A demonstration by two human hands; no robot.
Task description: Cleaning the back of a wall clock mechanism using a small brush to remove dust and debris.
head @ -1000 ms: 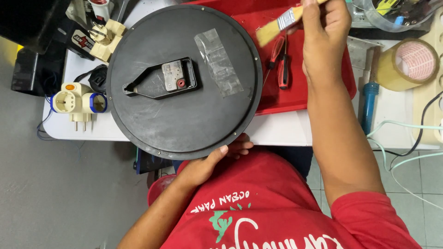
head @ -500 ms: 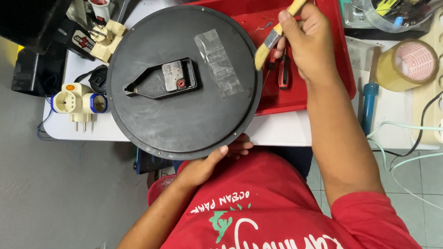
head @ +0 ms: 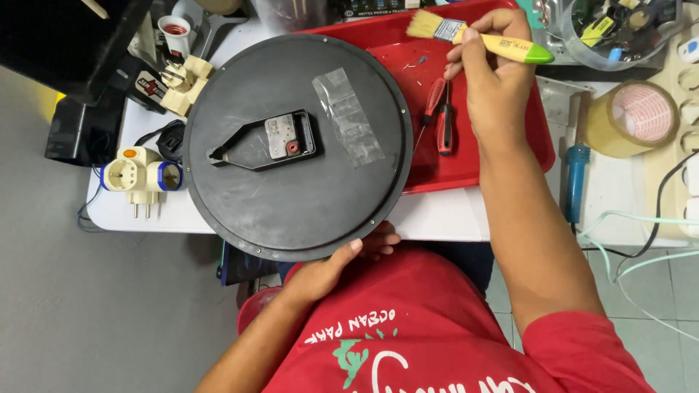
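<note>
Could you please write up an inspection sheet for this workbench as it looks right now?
Surface: white table, crowded; a red tray sits on it.
Job's things: round black clock lying face down, tape strip on its back; paintbrush with yellow-green handle.
Clutter: two screwdrivers on the tray, tape roll, plug adapters, blue-handled tool.
Hands: left hand holds the clock's near edge; right hand grips the paintbrush above the tray.
Cables: pale green cables at the right.
Surroundings: grey tiled floor.

round clock back (head: 298,189) fills table middle, screwdrivers (head: 439,116) crowd red tray (head: 510,156), adapters (head: 138,178) left
</note>
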